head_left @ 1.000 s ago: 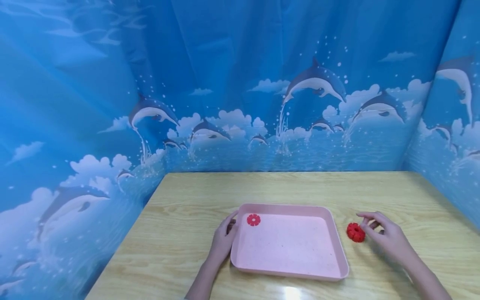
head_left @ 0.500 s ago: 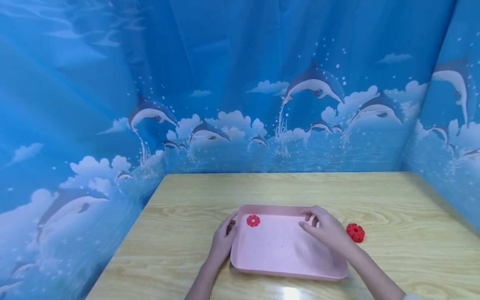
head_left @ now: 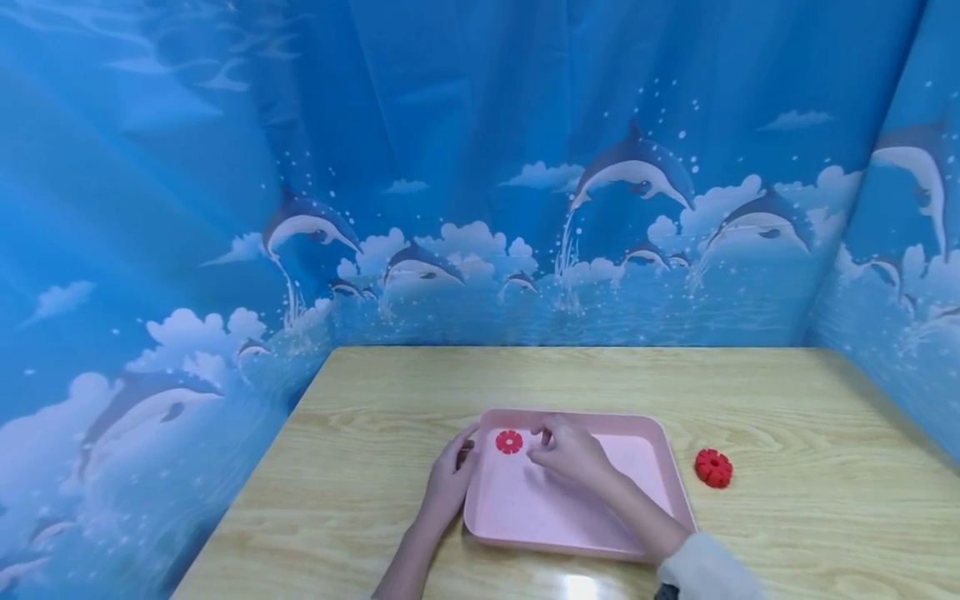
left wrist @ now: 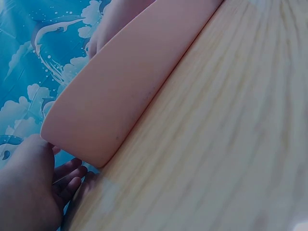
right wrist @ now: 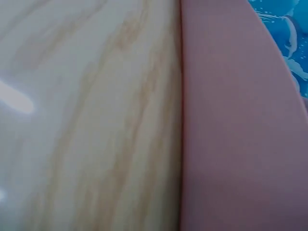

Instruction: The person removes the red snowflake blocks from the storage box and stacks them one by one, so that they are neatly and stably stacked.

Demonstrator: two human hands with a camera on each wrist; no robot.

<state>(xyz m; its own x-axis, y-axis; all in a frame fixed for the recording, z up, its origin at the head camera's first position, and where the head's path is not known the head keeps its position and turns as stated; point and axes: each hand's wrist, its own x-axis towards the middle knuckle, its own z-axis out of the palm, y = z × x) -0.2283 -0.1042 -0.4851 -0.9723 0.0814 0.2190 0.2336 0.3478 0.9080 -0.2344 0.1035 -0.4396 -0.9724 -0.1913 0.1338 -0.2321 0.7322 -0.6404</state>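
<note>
A shallow pink tray (head_left: 517,517) lies on the wooden table. One flat red notched disc (head_left: 509,442) rests in its far left corner. My left hand (head_left: 450,479) holds the tray's left side; in the left wrist view the left hand (left wrist: 33,185) has its fingers at the tray corner. Over the tray, just right of the disc, my right hand (head_left: 573,454) has thumb and index finger bent toward each other; I cannot tell whether something thin is between them. Outside the tray, to the right, sits a pile of red notched discs (head_left: 714,468).
The wooden table (head_left: 360,467) reaches back to a blue dolphin-print curtain (head_left: 465,167), which also covers the left and right sides. In the right wrist view, the tray's outer wall (right wrist: 240,120) fills the right part, with the hand out of sight.
My right hand has moved left, from beside the red pile, across the tray's right wall, to near the single disc. The left hand has stayed at the tray's left side.
</note>
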